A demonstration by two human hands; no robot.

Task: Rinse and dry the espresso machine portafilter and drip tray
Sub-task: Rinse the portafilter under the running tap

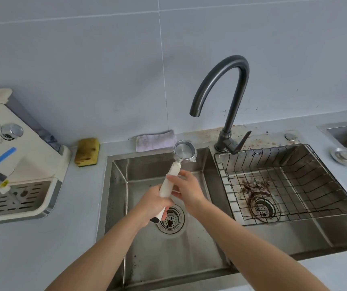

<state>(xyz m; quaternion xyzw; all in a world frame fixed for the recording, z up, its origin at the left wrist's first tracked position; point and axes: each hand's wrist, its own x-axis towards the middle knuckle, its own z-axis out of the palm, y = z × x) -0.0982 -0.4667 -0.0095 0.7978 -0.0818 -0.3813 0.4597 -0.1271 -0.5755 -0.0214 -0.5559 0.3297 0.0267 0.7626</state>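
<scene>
Portafilter (pixel 174 175): white handle, steel basket at 12 o'clock, over sink (pixel 189 259). My left hand (pixel 153 204) gripping handle low; my right hand (pixel 186 189) fingers closed around mid-handle.

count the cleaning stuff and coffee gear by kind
sponge: 1
cloth: 1
portafilter: 1
espresso machine: 1
drip tray: 1
total: 5
</scene>
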